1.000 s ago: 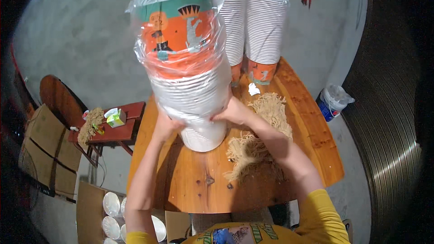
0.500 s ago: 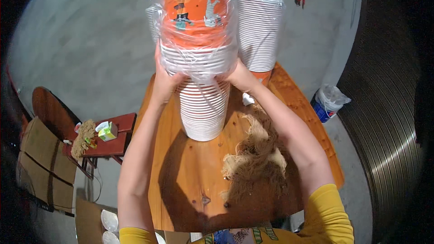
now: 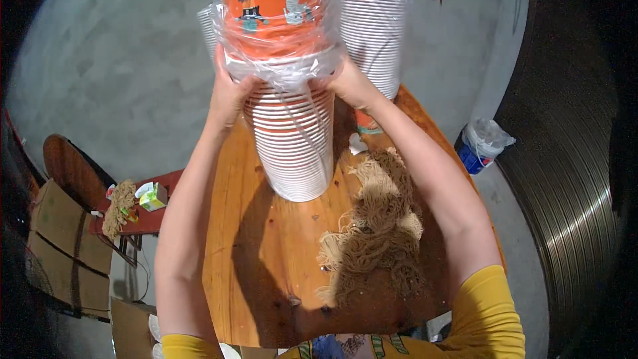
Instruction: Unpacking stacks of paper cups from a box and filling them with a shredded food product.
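A tall stack of nested paper cups point(image 3: 292, 146) stands on the wooden table, leaning a little to the left. Crumpled clear plastic point(image 3: 279, 43) wraps its upper part, over an orange and teal printed cup. Below the wrap the white rims are bare. My left hand point(image 3: 230, 93) grips the stack's left side at the plastic's lower edge, thumb in front. From the other side my right hand point(image 3: 350, 85) holds it at the same height. The fingers behind the stack are hidden.
A second wrapped cup stack point(image 3: 373, 33) stands behind on the right, and part of another point(image 3: 207, 30) shows at the left. Tangled beige string point(image 3: 379, 226) and a white scrap point(image 3: 357, 144) lie on the table point(image 3: 226, 279). A bucket point(image 3: 480, 149) stands on the floor at right.
Both hands and the plastic's lower edge have moved up along the stack, baring more white rims. The stack's top has shifted left, and the view has shifted slightly.
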The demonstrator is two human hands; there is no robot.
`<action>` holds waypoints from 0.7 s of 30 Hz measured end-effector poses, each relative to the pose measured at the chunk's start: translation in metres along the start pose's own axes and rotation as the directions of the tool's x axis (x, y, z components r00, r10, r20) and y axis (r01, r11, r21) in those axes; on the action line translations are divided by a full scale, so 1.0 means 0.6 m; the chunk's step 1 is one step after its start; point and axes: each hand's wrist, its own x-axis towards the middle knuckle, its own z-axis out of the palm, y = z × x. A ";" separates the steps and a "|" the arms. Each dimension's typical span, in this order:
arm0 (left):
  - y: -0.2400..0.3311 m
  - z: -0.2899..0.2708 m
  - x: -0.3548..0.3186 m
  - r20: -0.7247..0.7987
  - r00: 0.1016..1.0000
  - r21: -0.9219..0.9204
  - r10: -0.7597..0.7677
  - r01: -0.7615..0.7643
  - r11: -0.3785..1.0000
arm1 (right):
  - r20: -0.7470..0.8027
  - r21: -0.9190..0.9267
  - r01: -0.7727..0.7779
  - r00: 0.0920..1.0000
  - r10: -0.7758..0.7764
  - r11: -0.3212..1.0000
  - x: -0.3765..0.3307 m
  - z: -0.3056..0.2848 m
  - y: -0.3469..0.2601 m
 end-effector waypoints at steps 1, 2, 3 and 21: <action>0.007 0.005 0.003 0.003 1.000 -0.001 -0.001 0.001 1.000 | -0.003 -0.001 -0.001 1.000 0.001 1.000 0.007 -0.006 -0.005; 0.015 0.008 0.006 -0.004 1.000 -0.009 0.016 -0.016 1.000 | -0.021 -0.075 -0.010 1.000 0.009 0.997 0.013 -0.011 -0.008; 0.022 0.011 0.009 -0.010 0.999 -0.016 0.033 -0.033 0.999 | -0.040 -0.149 -0.021 0.999 0.016 0.989 0.018 -0.016 -0.009; -0.134 0.041 -0.203 -0.041 0.977 -0.084 -0.211 0.207 0.975 | 0.064 -0.048 -0.295 0.953 0.298 0.954 -0.168 0.049 0.139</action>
